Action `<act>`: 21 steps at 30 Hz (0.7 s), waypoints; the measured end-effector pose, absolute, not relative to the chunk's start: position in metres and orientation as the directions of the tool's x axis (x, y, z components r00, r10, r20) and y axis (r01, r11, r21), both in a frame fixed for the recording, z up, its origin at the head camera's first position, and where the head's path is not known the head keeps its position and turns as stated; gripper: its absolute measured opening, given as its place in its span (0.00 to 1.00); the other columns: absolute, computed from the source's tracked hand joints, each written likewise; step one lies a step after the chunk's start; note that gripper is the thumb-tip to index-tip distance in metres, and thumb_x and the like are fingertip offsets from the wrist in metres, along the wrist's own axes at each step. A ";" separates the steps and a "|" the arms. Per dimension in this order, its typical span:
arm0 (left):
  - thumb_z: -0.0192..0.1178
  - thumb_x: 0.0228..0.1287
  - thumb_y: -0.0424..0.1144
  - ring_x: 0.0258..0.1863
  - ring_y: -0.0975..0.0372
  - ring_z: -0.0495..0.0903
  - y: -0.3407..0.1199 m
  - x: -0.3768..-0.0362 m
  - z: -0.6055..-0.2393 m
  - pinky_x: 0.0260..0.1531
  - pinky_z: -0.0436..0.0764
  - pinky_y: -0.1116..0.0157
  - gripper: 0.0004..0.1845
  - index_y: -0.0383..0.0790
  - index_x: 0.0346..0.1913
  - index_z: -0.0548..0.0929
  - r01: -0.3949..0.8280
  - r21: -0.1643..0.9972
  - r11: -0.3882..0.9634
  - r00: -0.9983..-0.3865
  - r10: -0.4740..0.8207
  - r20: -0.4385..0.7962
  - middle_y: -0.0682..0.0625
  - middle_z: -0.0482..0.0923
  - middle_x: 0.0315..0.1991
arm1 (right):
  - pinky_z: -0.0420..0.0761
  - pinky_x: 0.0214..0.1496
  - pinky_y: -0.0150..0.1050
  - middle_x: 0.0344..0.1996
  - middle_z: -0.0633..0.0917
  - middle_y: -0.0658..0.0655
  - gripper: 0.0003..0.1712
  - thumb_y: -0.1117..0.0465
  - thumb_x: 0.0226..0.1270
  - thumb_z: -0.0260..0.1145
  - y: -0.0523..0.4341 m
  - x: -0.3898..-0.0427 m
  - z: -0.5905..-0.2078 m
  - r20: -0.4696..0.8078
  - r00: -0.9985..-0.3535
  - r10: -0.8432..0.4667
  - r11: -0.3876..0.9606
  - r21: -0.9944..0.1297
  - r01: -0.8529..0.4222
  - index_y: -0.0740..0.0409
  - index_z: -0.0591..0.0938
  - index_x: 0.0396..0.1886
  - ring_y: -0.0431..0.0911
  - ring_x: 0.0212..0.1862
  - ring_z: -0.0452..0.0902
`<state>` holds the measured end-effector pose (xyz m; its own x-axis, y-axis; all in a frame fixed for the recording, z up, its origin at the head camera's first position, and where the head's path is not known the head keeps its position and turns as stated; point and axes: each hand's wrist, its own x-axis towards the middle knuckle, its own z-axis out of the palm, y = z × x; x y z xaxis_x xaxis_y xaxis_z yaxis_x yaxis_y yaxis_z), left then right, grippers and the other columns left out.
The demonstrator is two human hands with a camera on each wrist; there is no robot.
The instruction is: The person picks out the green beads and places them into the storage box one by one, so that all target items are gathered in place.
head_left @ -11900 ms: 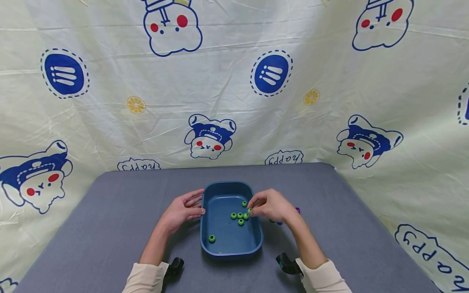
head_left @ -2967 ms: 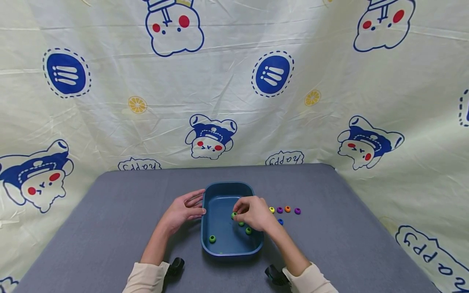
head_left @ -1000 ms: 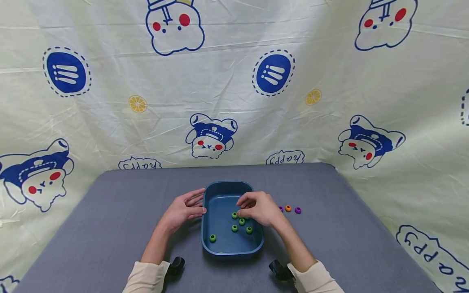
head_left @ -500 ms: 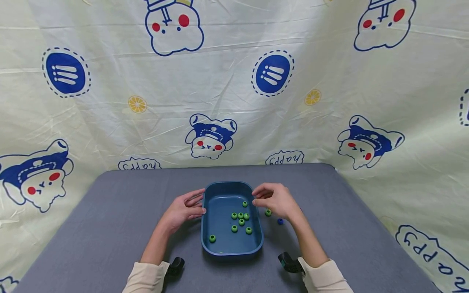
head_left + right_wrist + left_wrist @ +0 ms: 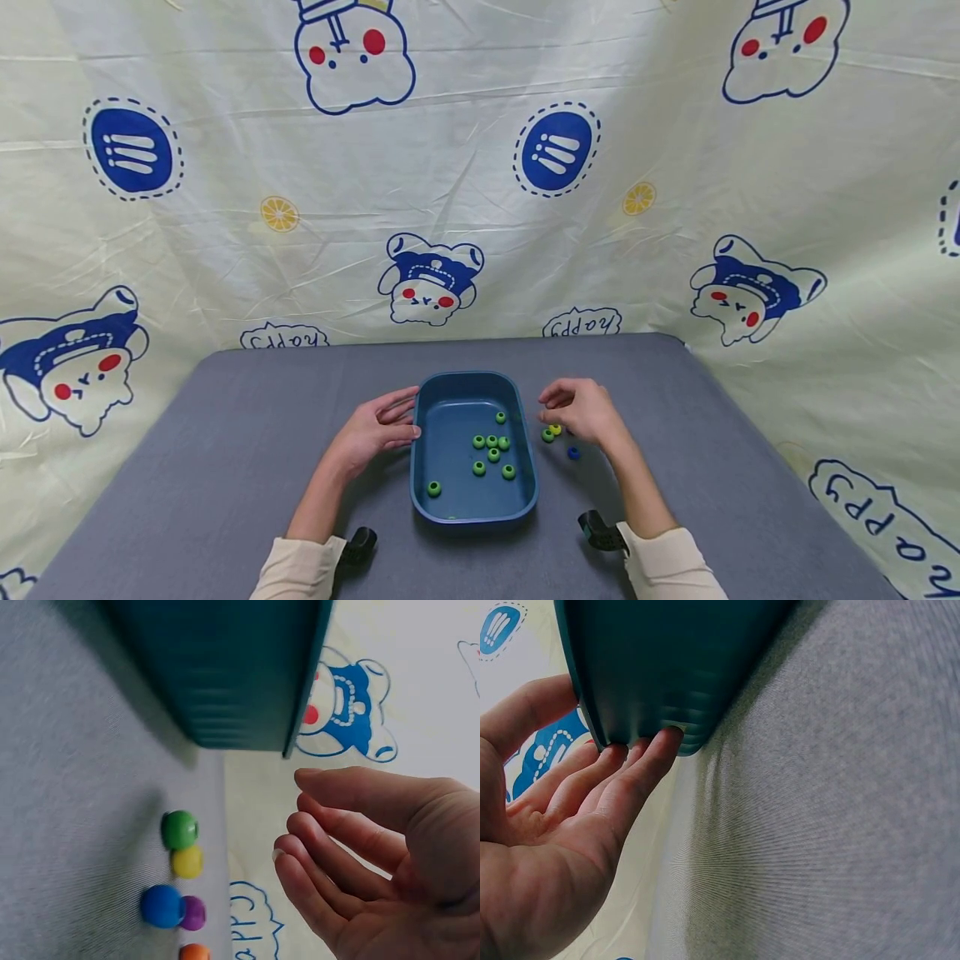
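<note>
A blue rectangular tray [image 5: 450, 500] stands on the table with several green beads [image 5: 492, 442] spread inside. My left hand [image 5: 375, 429] touches its left side; in the left wrist view the nearly straight fingers [image 5: 630, 791] lie against the outer wall and the thumb meets the rim. To the right of the tray, my right hand [image 5: 581, 408] hovers above the table with loosely bent fingers and nothing visible in them. Near it on the table lie a green bead [image 5: 180, 829], a yellow bead [image 5: 187, 862], a blue bead [image 5: 160, 906], a purple bead [image 5: 193, 913] and an orange bead [image 5: 195, 952].
The beads and the tray rest on a grey cloth-covered table [image 5: 262, 458]. Behind it hangs a pale printed curtain [image 5: 465, 183], close to the table's far edge. A black wrist camera [image 5: 360, 546] sits at the left wrist, and another black wrist camera [image 5: 600, 531] at the right.
Over the tray about three seconds ago, my right hand pinched a green bead; it has since withdrawn rightward, above the loose beads. More green beads lie in the tray than at first. My left hand has stayed.
</note>
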<state>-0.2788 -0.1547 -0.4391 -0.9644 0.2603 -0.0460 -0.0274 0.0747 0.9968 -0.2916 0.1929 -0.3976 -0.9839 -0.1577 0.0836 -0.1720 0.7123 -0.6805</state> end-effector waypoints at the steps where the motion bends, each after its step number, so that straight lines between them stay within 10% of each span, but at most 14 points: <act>1: 0.65 0.66 0.27 0.69 0.43 0.73 -0.155 -0.279 -0.439 0.56 0.84 0.55 0.35 0.38 0.75 0.67 -0.025 0.997 0.077 -0.964 0.263 -0.045 0.35 0.68 0.73 | 0.82 0.39 0.40 0.33 0.88 0.51 0.11 0.62 0.59 0.76 0.193 -0.293 -0.399 0.079 -0.985 -0.153 0.725 -0.668 -0.166 0.58 0.88 0.41 0.43 0.36 0.83; 21: 0.65 0.66 0.26 0.69 0.43 0.73 -0.154 -0.279 -0.440 0.56 0.84 0.55 0.35 0.39 0.75 0.68 -0.025 0.997 0.069 -0.964 0.263 -0.042 0.35 0.68 0.73 | 0.78 0.38 0.39 0.26 0.88 0.48 0.09 0.65 0.50 0.76 0.197 -0.300 -0.421 0.015 -0.987 -0.161 0.805 -0.576 -0.140 0.58 0.89 0.33 0.40 0.31 0.78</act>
<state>-0.2788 -0.1543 -0.4403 -0.9639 0.2628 -0.0425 -0.0252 0.0687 0.9973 -0.2995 0.1970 -0.4209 -0.9868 -0.1613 0.0150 -0.1404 0.8053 -0.5760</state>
